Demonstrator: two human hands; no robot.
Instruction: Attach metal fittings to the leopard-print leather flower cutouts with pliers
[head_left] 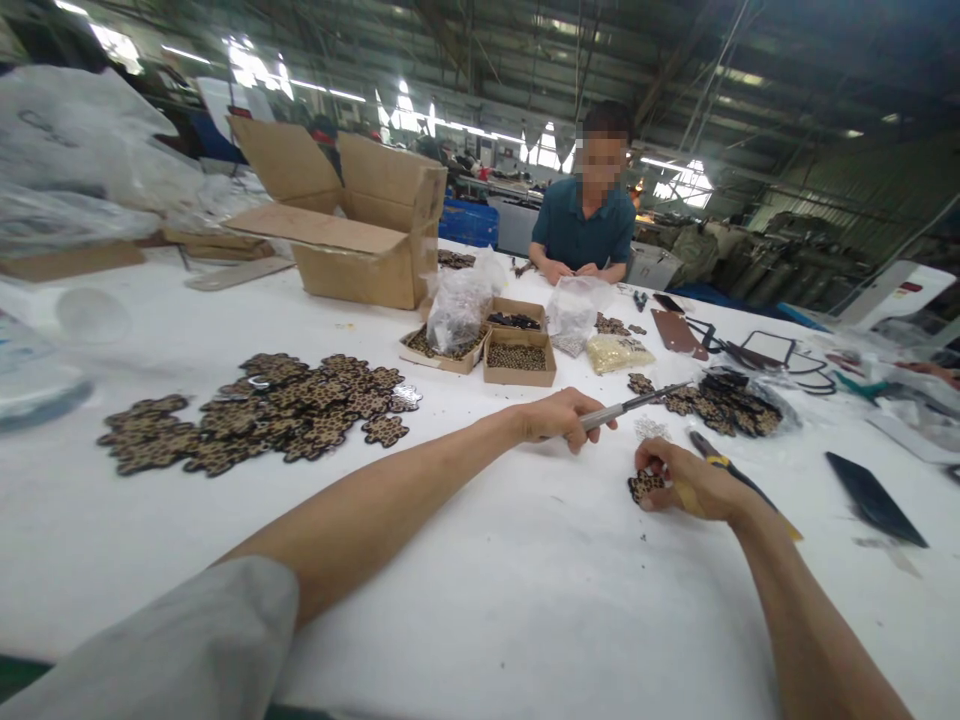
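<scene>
My left hand [564,418] is closed round the handle of a slim metal tool [626,405], whose thin dark end points right toward a pile of dark-edged leopard-print pieces [724,402]. Lower and to the right, my right hand [686,478] pinches one leopard-print piece [643,487] just above the white table [525,590]. Small silvery bits [651,428] lie between the tool and my right hand. Behind my right wrist are pliers [739,480] with dark and yellow handles. A large heap of leopard-print pieces [300,405] spreads over the left side.
Small boxes of studs [519,360] and a yellow packet [619,353] stand mid-table, with an open carton [367,225] behind them. A person [585,225] sits across the table. A dark phone-like slab [876,498] lies at right; plastic bags [82,150] fill the back left.
</scene>
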